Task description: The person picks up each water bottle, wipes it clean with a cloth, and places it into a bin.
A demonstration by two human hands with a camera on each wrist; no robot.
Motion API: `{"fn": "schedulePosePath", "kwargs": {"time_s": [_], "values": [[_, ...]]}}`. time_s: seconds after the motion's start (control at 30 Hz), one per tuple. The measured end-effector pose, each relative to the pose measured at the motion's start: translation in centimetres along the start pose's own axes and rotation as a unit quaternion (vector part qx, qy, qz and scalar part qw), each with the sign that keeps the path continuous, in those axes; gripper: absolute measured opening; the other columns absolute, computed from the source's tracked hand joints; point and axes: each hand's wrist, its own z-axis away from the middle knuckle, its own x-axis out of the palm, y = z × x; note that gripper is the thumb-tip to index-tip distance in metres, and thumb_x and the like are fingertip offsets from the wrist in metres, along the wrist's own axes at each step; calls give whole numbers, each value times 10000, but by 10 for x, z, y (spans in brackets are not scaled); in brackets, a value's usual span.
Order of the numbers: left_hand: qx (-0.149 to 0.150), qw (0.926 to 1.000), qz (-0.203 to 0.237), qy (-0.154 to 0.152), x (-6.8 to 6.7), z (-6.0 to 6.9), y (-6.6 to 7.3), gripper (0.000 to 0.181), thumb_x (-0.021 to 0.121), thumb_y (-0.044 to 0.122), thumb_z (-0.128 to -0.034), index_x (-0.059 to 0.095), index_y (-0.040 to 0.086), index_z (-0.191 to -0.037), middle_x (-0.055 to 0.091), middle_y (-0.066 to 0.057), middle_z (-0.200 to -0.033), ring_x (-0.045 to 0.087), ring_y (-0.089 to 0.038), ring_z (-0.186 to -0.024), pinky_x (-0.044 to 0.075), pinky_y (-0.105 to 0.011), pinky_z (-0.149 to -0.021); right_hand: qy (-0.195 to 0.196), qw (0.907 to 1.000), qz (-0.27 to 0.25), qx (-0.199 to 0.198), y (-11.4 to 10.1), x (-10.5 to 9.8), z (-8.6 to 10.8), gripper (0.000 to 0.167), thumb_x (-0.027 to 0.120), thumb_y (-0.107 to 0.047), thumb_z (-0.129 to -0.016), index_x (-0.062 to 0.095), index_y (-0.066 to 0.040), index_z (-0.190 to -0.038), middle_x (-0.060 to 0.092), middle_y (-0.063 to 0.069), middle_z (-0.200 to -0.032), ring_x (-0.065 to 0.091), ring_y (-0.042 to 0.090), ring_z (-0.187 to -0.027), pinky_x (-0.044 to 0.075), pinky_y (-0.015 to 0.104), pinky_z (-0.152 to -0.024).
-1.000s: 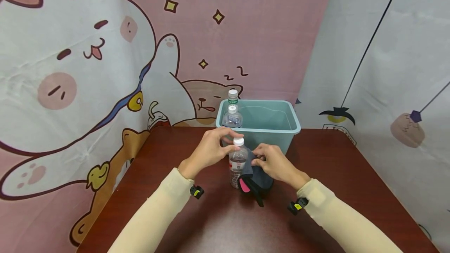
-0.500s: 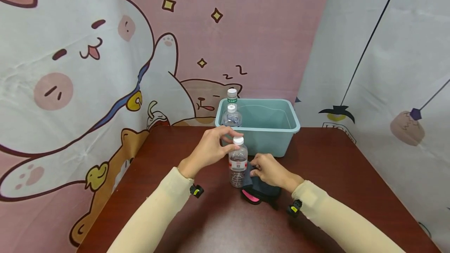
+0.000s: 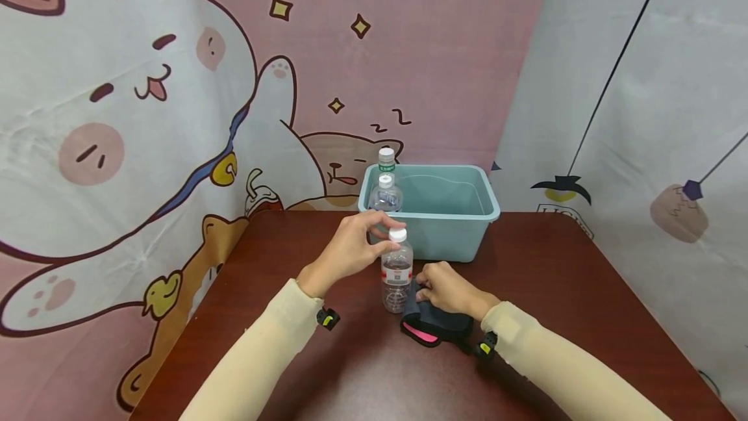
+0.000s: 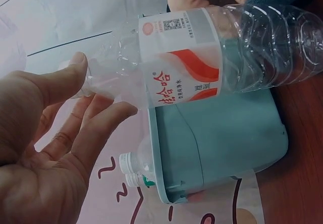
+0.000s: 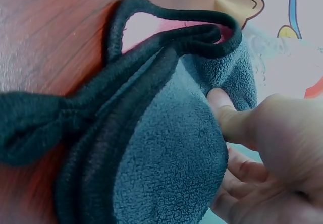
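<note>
A clear plastic water bottle [image 3: 397, 281] with a red-and-white label stands upright on the table. My left hand [image 3: 353, 245] pinches it by the white cap and neck; the left wrist view shows thumb and fingers [image 4: 96, 128] on either side of the neck. Right beside the bottle, my right hand [image 3: 450, 288] pinches a folded blue-grey fleecy cloth [image 3: 441, 322] with black edging and a pink inner side. In the right wrist view, the thumb presses into a fold of the cloth [image 5: 171, 148], and a black strap-like end trails to the left.
Behind the bottle, a light blue plastic bin [image 3: 444, 239] stands at the table's back. Two more capped bottles [image 3: 386, 197] rise from its left side. A printed cartoon backdrop [image 3: 456, 70] hangs behind the dark red-brown table [image 3: 304, 239].
My right hand has moved down with the cloth, which now lies lower and further right, folded on the table. The bottle's label shows more fully. My left hand has stayed at the cap.
</note>
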Motion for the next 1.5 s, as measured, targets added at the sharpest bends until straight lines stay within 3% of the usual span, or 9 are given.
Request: {"fn": "schedulePosePath", "kwargs": {"time_s": [0.1,0.2,0.3,0.6,0.83,1.03,1.2,1.4,1.5], "values": [[22,10000,7,-16,1,0,0,370,957,157,-990,830,174,-1338,849,-29,-1390,844,-227,-1058,673,-237,-776,157,9997,-60,160,-1,-3,3,61,895,-11,-1001,891,-67,-977,735,-53,-812,487,-25,-682,417,193,-607],[39,10000,-2,-4,1,-1,0,375,959,154,-987,826,169,-1337,847,-28,-1397,847,-228,-1055,675,-237,-778,370,9986,-144,336,-4,-8,6,151,915,-47,-996,912,-40,-1147,845,52,-992,591,-8,-761,511,210,-670],[49,10000,-37,16,1,0,-1,378,960,149,-984,827,166,-1337,848,-30,-1391,849,-223,-1047,673,-238,-770,595,9970,-225,437,-9,-16,6,196,916,-73,-1003,905,-22,-1193,866,70,-1051,666,18,-815,563,229,-707],[100,9999,-14,11,0,2,-4,377,958,145,-984,827,149,-1337,847,-34,-1386,853,-210,-1043,668,-234,-759,1270,9885,-585,568,-32,-41,3,256,922,-95,-1011,889,3,-1246,878,59,-1094,730,69,-871,604,233,-748],[5,9999,90,-46,-1,2,-5,364,955,146,-983,832,153,-1326,845,-15,-1411,860,-207,-1058,693,-287,-788,1596,9828,-813,442,-47,-61,-1,248,906,-66,-1019,901,-58,-1266,831,40,-1078,705,95,-871,613,245,-756],[32,9999,134,-47,-1,2,-5,352,944,123,-993,850,152,-1330,839,-37,-1386,857,-218,-1058,713,-312,-819,1908,9770,-860,401,-62,-71,-9,302,925,-154,-1022,891,-86,-1315,820,37,-1136,677,146,-908,584,254,-778],[80,9999,108,-57,-1,1,-5,359,943,109,-991,855,145,-1338,838,-45,-1378,855,-214,-1053,686,-235,-803,1853,9767,-913,579,-66,-70,-11,359,926,-192,-1028,867,-64,-1358,812,48,-1213,707,172,-1006,615,268,-838],[92,9998,147,-110,-3,1,-5,361,926,112,-1009,853,149,-1361,833,-60,-1394,854,-216,-1069,719,-348,-840,1764,9767,-1023,663,-65,-66,-8,410,918,-228,-1039,842,-43,-1397,778,88,-1308,762,265,-1169,696,401,-959],[51,9997,205,-131,-4,2,-5,355,914,114,-1021,853,162,-1368,830,-53,-1402,852,-203,-1069,692,-322,-795,1819,9763,-1004,601,-62,-63,-9,417,910,-217,-1040,836,-37,-1409,774,101,-1316,775,287,-1183,708,406,-959]]}}
